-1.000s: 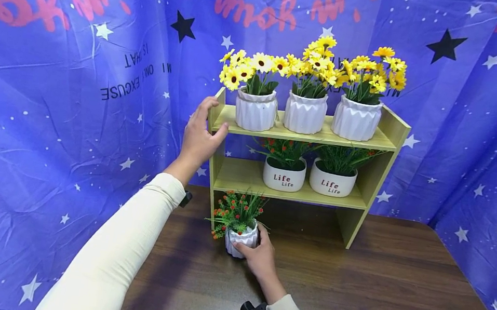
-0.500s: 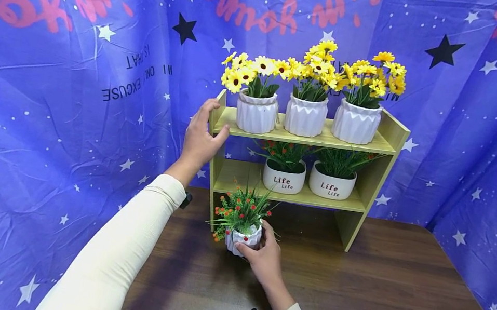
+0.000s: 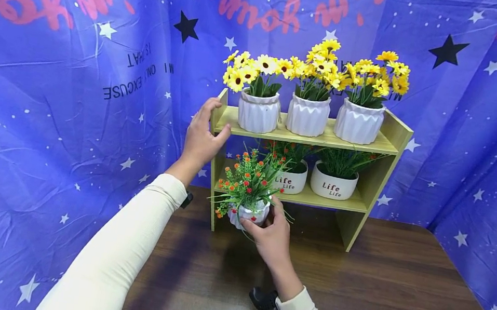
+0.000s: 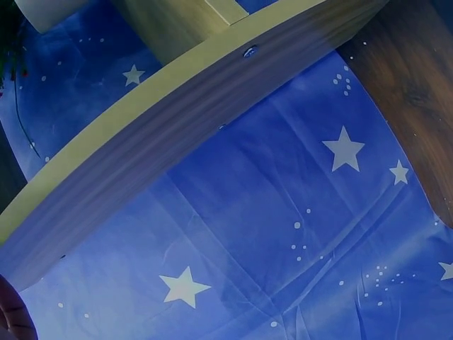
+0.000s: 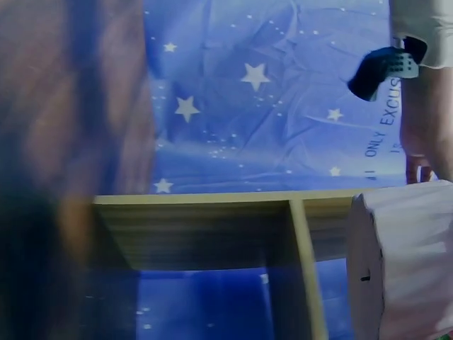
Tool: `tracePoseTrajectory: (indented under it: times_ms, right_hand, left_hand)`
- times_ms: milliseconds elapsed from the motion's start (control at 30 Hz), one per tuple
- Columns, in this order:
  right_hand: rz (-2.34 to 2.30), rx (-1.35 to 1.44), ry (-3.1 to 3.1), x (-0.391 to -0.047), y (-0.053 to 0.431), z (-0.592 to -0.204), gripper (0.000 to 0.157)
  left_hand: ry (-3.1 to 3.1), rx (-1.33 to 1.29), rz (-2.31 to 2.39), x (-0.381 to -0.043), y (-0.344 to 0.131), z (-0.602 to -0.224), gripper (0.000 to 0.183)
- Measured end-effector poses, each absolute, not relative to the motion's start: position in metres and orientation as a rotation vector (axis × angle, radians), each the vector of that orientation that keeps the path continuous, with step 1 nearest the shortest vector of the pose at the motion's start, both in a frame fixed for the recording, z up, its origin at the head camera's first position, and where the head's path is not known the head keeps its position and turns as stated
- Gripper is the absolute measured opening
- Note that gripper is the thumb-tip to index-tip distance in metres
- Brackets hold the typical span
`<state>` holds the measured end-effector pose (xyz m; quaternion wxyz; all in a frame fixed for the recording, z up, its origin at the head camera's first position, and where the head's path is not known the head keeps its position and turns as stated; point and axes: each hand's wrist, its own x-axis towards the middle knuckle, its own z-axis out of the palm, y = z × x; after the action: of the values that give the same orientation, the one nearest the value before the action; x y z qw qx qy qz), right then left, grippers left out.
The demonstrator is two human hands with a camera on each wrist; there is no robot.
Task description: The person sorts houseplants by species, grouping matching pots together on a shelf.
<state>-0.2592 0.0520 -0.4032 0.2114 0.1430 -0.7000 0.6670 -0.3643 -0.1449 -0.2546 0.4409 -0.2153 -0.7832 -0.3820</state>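
A small ribbed white pot (image 3: 247, 214) with a grassy, red-and-orange-flowered plant (image 3: 249, 184) is in my right hand (image 3: 274, 237), thumb in front and fingers round its right side. It hangs above the table before the left part of the wooden shelf's (image 3: 290, 197) middle board, overlapping a "Life" pot (image 3: 295, 182) behind. The right wrist view shows the held pot (image 5: 414, 262) with its base visible. My left hand (image 3: 203, 141) grips the shelf's left side panel near the top, thumb toward the front. In the left wrist view, that panel (image 4: 148, 134) runs diagonally past part of my hand (image 4: 14, 312).
Three white pots of yellow flowers (image 3: 307, 115) stand along the top board. Another "Life" pot (image 3: 334, 182) sits at the right on the middle board. A brown wooden table (image 3: 376, 297) carries the shelf, and a blue star-patterned curtain (image 3: 59, 161) surrounds it.
My right hand has raised the potted plant from the tabletop to about middle-board height, with the plant now overlapping the left "Life" pot. My left hand has stayed on the side panel.
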Motion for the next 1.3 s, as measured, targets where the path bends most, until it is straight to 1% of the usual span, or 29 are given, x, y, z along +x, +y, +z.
tracePoseTrajectory:
  times_ms: [133, 267, 433, 700, 1000, 1300]
  right_hand:
    - [1.781, 0.385, -1.955, -0.273, 0.045, -0.390, 0.079]
    - [1.643, 0.301, -2.059, -0.288, 0.037, -0.384, 0.078]
    - [1.518, 0.231, -2.130, -0.296, 0.029, -0.378, 0.075]
    - [1.489, 0.190, -2.213, -0.313, 0.024, -0.369, 0.075]
    - [1.502, 0.222, -2.225, -0.332, 0.025, -0.361, 0.076]
    - [1.496, 0.219, -2.219, -0.346, 0.014, -0.364, 0.076]
  left_hand:
    - [-1.942, -0.532, -0.952, -0.363, -0.145, -0.254, 0.050]
    - [-1.939, -0.528, -0.952, -0.363, -0.145, -0.255, 0.049]
    - [-1.948, -0.532, -0.938, -0.363, -0.147, -0.256, 0.049]
    - [-1.924, -0.537, -0.936, -0.365, -0.148, -0.252, 0.051]
    - [-1.924, -0.553, -0.925, -0.367, -0.143, -0.252, 0.049]
    - [-1.959, -0.519, -0.921, -0.364, -0.146, -0.255, 0.049]
